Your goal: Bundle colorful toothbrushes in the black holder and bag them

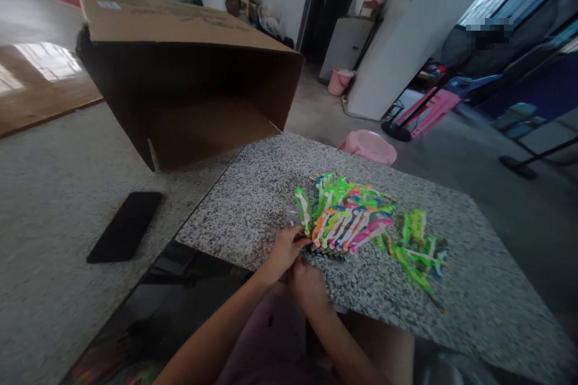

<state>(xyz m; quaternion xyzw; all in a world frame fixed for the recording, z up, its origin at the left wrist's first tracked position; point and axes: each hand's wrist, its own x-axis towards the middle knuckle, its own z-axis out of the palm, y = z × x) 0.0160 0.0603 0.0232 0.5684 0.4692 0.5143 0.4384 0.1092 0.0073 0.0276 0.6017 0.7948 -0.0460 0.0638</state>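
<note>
A fanned bundle of bright green, pink, orange and blue plastic toy pieces (pixel 345 219) lies on a speckled granite slab (pixel 253 204). My left hand (pixel 284 252) grips the near left end of the bundle. My right hand (pixel 307 286) sits just below it at the slab's near edge, with its fingers partly hidden behind my left hand. To the right of the bundle lies a looser heap of similar green plastic pieces (pixel 415 252), apart from both hands. What the pieces are exactly is too blurred to tell.
A large cardboard box (pixel 189 96) lies on its side beyond the slab, open end towards me. A black phone (pixel 125 227) lies on the grey surface to the left. A pink plastic basin (pixel 370 147) stands on the floor past the slab.
</note>
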